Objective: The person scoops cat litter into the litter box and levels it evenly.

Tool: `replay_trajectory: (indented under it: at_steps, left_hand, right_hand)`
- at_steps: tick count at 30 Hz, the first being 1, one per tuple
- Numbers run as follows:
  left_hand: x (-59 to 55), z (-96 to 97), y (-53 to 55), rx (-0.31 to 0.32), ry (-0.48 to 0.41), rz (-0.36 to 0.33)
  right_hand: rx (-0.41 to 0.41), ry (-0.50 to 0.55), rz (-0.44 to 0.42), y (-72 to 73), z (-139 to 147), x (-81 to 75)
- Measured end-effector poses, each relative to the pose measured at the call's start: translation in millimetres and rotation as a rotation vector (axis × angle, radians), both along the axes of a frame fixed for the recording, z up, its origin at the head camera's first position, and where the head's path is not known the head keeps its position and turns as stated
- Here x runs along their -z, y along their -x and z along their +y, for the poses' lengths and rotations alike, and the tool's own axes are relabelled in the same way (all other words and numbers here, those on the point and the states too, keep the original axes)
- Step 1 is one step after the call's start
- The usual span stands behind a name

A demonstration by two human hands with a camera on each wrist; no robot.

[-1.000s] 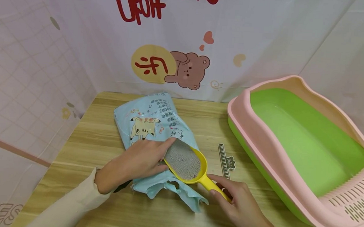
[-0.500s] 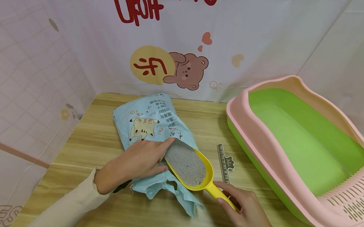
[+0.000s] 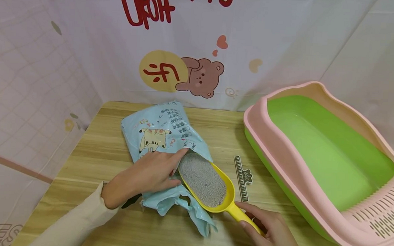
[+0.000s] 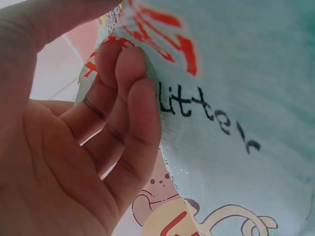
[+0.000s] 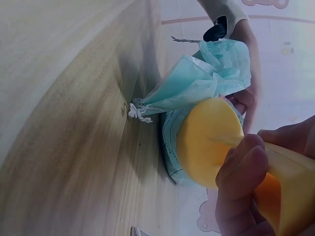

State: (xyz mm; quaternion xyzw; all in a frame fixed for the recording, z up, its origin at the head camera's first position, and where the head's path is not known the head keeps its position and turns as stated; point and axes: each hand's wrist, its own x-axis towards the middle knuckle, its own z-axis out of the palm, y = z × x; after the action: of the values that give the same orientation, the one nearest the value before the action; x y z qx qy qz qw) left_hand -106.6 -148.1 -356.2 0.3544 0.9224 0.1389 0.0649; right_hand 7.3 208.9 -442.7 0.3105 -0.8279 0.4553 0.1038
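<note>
Right hand (image 3: pixel 273 229) gripping the handle of a yellow plastic scoop (image 3: pixel 227 207) loaded with grey granules (image 3: pixel 203 179); left hand (image 3: pixel 150 172) holding the torn mouth of a light-blue printed plastic bag (image 3: pixel 175 131), which lies toward the wood-grain tabletop's (image 3: pixel 93 148) back-left corner. Green plastic tray with pink rim (image 3: pixel 276 145) along the right edge. My read: bag opened, scoop filled; remaining: scoop front, inside the mouth, isn't out yet.

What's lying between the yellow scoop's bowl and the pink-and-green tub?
The head view shows a long clip on the table between scoop and tub.
</note>
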Motion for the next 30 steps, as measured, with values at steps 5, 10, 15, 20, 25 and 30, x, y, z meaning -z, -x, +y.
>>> replay_trajectory:
  at_steps: [5, 10, 15, 20, 25, 30]
  left_hand:
    - [1.4, -0.3, 1.0, 0.01, -0.008, -0.01]
    - [3.4, -0.8, 1.3, 0.012, -0.013, -0.003]
    - [4.5, -1.1, 1.6, 0.008, -0.007, -0.009]
    - [4.9, -1.4, 1.0, 0.003, -0.009, -0.013]
    - [4.2, -1.2, 0.8, 0.002, -0.002, -0.013]
    - [3.2, -0.9, 1.2, 0.001, 0.006, -0.015]
  right_hand:
    - [0.014, -0.006, -0.03, -4.1, 2.2, -2.3]
    - [0.024, -0.014, -0.077, -8.6, 4.6, -4.7]
    - [0.004, -0.021, -0.052, -9.4, 8.1, -5.4]
    - [-0.013, -0.041, -0.073, -10.3, 11.1, -11.4]
    - [-0.043, -0.022, -0.026, -8.3, 17.5, -11.2]
    - [-0.074, -0.003, -0.007, -7.3, 24.1, -14.2]
